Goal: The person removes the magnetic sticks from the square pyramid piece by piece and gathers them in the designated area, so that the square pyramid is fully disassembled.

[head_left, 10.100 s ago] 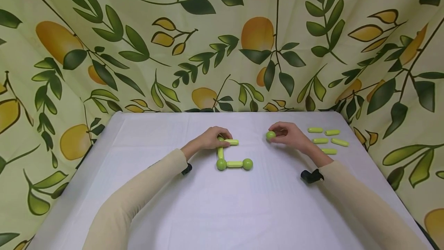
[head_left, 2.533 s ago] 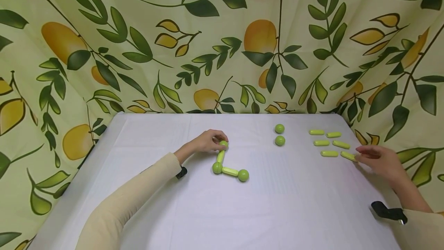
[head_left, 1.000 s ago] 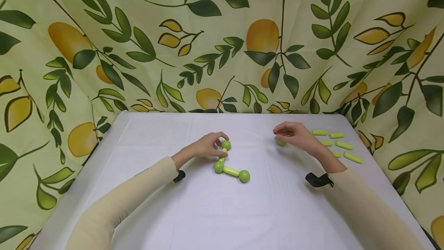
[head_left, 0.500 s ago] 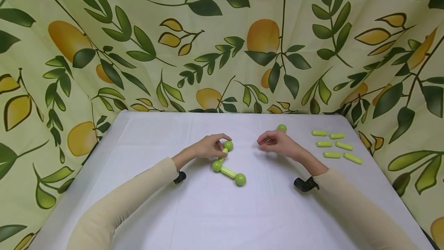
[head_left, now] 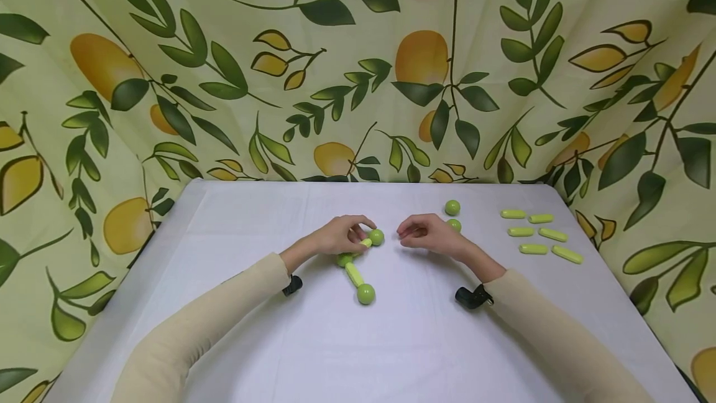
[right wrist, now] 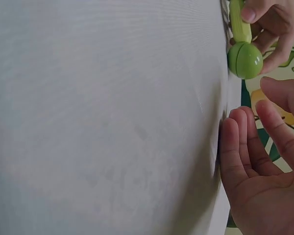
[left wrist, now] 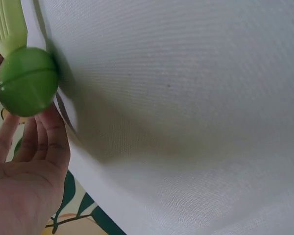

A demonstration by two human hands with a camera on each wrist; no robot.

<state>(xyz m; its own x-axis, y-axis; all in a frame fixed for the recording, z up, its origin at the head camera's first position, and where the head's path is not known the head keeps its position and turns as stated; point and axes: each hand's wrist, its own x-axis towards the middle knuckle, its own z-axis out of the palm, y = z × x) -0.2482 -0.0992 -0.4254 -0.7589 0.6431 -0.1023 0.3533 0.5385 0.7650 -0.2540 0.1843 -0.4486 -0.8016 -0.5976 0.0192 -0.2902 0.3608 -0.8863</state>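
My left hand [head_left: 338, 235] pinches a pale green rod [head_left: 366, 243] between thumb and fingers. A green ball [head_left: 376, 237] is on the rod's right end; another ball [head_left: 344, 260], partly hidden under the hand, joins it to a lower rod [head_left: 354, 275] that ends in a third ball [head_left: 366, 294]. In the left wrist view, a ball [left wrist: 28, 82] and rod [left wrist: 9, 27] of this chain look large. My right hand [head_left: 433, 235] hovers just right of the chain's upper ball, thumb and fingers apart, holding nothing; the right wrist view shows its bare fingers.
Two loose balls lie behind the right hand, one farther back [head_left: 452, 207] and one partly hidden [head_left: 455, 225]. Several loose rods [head_left: 534, 249] lie at the right of the white-covered table [head_left: 268, 328]. A leaf-patterned curtain [head_left: 358, 98] surrounds its back and sides.
The right hand let go of a rod at the far right and came left toward the chain. The left hand turned the chain, swinging its upper ball right and lower ball left.
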